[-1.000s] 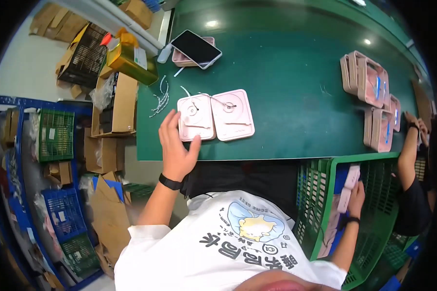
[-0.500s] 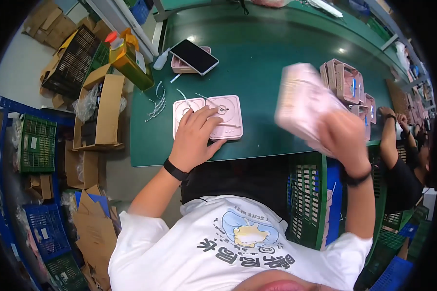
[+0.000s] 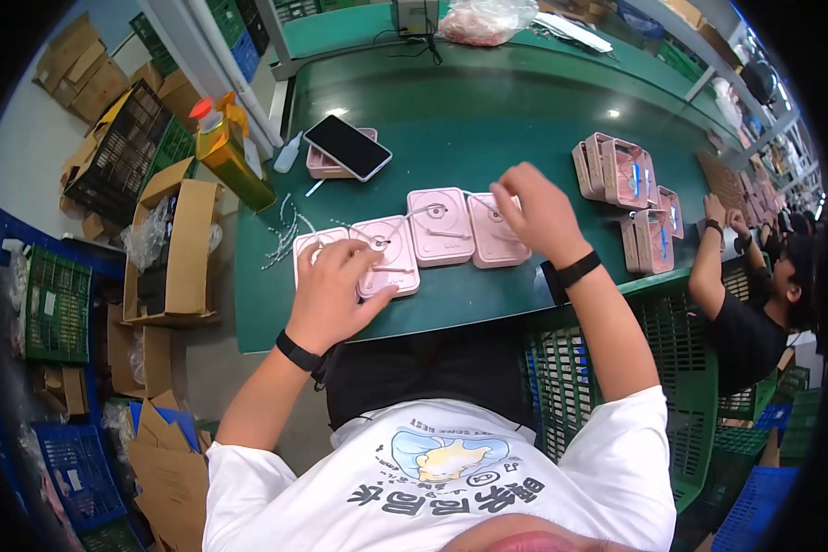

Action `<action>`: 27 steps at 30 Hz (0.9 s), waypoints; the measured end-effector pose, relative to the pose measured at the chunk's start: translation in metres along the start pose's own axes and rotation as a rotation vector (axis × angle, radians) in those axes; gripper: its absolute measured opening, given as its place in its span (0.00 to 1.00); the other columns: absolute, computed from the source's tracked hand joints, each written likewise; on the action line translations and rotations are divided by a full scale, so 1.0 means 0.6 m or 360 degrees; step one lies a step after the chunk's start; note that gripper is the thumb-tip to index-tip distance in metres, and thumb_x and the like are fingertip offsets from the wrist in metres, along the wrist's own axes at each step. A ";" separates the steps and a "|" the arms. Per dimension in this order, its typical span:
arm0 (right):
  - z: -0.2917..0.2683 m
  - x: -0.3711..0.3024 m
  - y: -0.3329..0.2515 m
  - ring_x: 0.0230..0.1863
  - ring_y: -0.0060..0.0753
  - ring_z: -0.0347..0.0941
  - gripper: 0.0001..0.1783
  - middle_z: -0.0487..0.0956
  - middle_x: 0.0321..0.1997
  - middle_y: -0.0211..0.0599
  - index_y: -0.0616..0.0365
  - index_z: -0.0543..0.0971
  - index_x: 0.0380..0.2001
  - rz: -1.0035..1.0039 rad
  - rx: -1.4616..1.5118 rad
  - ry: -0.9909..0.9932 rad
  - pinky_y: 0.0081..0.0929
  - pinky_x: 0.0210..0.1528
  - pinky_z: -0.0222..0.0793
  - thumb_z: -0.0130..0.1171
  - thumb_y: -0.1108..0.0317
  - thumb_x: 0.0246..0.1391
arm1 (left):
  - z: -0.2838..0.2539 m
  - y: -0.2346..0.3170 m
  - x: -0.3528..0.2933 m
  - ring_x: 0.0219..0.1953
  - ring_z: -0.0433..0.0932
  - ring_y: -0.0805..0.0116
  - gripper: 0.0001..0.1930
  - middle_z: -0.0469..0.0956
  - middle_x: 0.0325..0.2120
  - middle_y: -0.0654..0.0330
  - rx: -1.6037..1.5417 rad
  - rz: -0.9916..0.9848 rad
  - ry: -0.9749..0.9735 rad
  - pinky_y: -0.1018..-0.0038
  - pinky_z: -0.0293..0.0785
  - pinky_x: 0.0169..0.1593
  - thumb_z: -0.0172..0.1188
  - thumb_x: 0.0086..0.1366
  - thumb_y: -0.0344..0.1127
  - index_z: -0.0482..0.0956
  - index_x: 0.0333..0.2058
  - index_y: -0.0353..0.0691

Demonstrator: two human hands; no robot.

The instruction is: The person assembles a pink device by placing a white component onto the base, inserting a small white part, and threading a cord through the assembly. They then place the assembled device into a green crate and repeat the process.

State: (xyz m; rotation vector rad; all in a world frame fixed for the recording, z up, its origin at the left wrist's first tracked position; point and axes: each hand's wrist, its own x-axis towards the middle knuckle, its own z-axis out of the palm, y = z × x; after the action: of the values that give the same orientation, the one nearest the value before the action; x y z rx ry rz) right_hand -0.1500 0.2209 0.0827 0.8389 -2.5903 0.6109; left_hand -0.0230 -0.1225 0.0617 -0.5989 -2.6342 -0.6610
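set down since prev frame: right pair of pink square cases, from blurred mid-air carry to green tabletop. now part of a row of four, approx. edge to edge, w/ left pair also flat on the table, toward the near edge. l hand: half-open, fingers spread over the left pair, resting on top but not wrapped round anything. r hand: partly curled, over right side of the rightmost case; can't tell if pinching case, cord or nothing. looks like light, stiff moulded plastic; prob. smooth, so liable to slide if nudged. not soft, unlikely to dent, but thin raised bar on top face likely weakest bit; don't press there. best hold: opposite side walls, thumb on near wall, fingers on far wall, palm clear of raised details. white cord on top: limp, likely to snag, so keep clear when lifting. loose cords to the left; phone further back, on another pink case.
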 end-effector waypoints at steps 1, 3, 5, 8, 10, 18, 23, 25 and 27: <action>-0.007 0.001 0.005 0.40 0.45 0.83 0.14 0.81 0.37 0.40 0.57 0.83 0.39 0.0243 0.0092 0.0107 0.41 0.43 0.80 0.73 0.58 0.67 | -0.008 0.004 0.026 0.62 0.81 0.48 0.20 0.84 0.56 0.55 -0.0001 -0.0010 0.0016 0.48 0.70 0.70 0.76 0.67 0.45 0.86 0.54 0.46; 0.008 -0.024 0.019 0.40 0.42 0.82 0.13 0.81 0.36 0.39 0.58 0.84 0.39 0.0339 0.0187 0.0054 0.39 0.43 0.79 0.74 0.60 0.66 | 0.006 0.015 0.086 0.60 0.82 0.48 0.19 0.85 0.53 0.55 -0.0035 0.0013 0.0012 0.50 0.72 0.68 0.75 0.68 0.45 0.86 0.52 0.46; 0.038 -0.040 0.032 0.38 0.36 0.81 0.13 0.81 0.36 0.37 0.60 0.86 0.41 0.0473 0.0415 -0.0052 0.36 0.43 0.79 0.76 0.62 0.64 | 0.046 0.021 0.177 0.53 0.83 0.49 0.15 0.84 0.44 0.56 -0.0252 0.0207 -0.0115 0.53 0.76 0.59 0.71 0.71 0.44 0.87 0.50 0.44; 0.048 -0.036 0.034 0.36 0.30 0.80 0.12 0.82 0.36 0.34 0.61 0.86 0.41 0.0534 0.0532 -0.0087 0.32 0.41 0.78 0.77 0.65 0.63 | 0.131 0.008 0.275 0.50 0.85 0.46 0.14 0.86 0.44 0.53 -0.0012 0.0142 -0.0244 0.52 0.79 0.55 0.67 0.75 0.44 0.88 0.49 0.41; 0.039 -0.037 0.043 0.36 0.27 0.79 0.12 0.83 0.36 0.33 0.61 0.86 0.41 0.0557 0.0615 -0.0096 0.30 0.41 0.77 0.78 0.66 0.62 | 0.177 -0.013 0.318 0.49 0.85 0.46 0.15 0.87 0.44 0.53 -0.0142 0.0005 -0.0335 0.52 0.80 0.55 0.67 0.76 0.45 0.88 0.49 0.40; -0.007 -0.048 0.066 0.33 0.13 0.73 0.08 0.81 0.33 0.24 0.61 0.84 0.39 0.0835 0.0952 -0.0306 0.19 0.36 0.72 0.75 0.73 0.62 | 0.215 -0.034 0.333 0.46 0.87 0.62 0.17 0.89 0.45 0.53 -0.1001 0.0001 -0.0922 0.64 0.84 0.54 0.68 0.78 0.43 0.87 0.53 0.34; 0.016 -0.059 0.075 0.32 0.18 0.76 0.09 0.84 0.33 0.28 0.61 0.83 0.37 0.0877 0.0931 -0.0184 0.23 0.38 0.76 0.75 0.74 0.59 | 0.216 -0.038 0.321 0.46 0.87 0.65 0.17 0.88 0.45 0.54 -0.1056 0.0077 -0.0873 0.66 0.83 0.54 0.70 0.77 0.40 0.87 0.54 0.33; 0.027 -0.065 0.075 0.32 0.18 0.74 0.08 0.84 0.33 0.29 0.60 0.83 0.37 0.0916 0.1086 -0.0082 0.23 0.38 0.75 0.75 0.74 0.58 | 0.219 -0.037 0.321 0.46 0.87 0.65 0.16 0.88 0.45 0.54 -0.1036 0.0058 -0.0887 0.66 0.83 0.54 0.70 0.76 0.40 0.87 0.54 0.33; 0.027 -0.063 0.068 0.32 0.17 0.73 0.09 0.83 0.33 0.27 0.60 0.82 0.37 0.0907 0.1019 -0.0105 0.22 0.38 0.73 0.75 0.74 0.59 | 0.224 -0.039 0.321 0.48 0.88 0.59 0.17 0.89 0.45 0.51 -0.1088 0.0050 -0.0864 0.63 0.84 0.54 0.71 0.74 0.42 0.87 0.52 0.34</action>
State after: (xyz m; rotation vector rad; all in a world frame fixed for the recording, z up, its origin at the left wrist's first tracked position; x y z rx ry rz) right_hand -0.1494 0.2606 0.0404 0.2477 -2.7123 1.6517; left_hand -0.2289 -0.0124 0.0256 -1.1375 -2.8216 -1.6076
